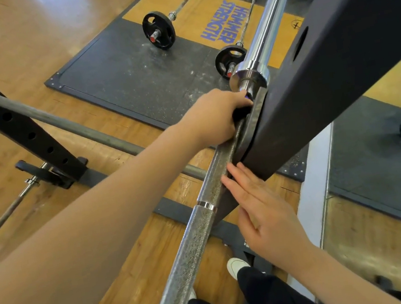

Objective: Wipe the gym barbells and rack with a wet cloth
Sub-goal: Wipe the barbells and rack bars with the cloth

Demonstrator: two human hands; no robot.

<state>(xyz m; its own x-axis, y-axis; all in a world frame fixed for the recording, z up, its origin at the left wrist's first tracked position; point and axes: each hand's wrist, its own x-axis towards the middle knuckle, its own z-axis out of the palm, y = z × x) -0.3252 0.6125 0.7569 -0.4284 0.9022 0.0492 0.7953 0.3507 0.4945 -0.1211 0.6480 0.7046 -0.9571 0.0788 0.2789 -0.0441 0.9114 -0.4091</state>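
Barbell racked on upright, knurled shaft running diagonally across view, chrome sleeve projecting past the hook. Left hand curled over shaft right at the hook, gripping a dark cloth, mostly hidden under the fingers; right hand flat, fingers straight, resting against shaft and upright just below, holding nothing. Judged heavy, rigid, free to roll in the hook; knurl grippy, chrome slick when wet, so best steadied on the knurl beside the upright while wiping.
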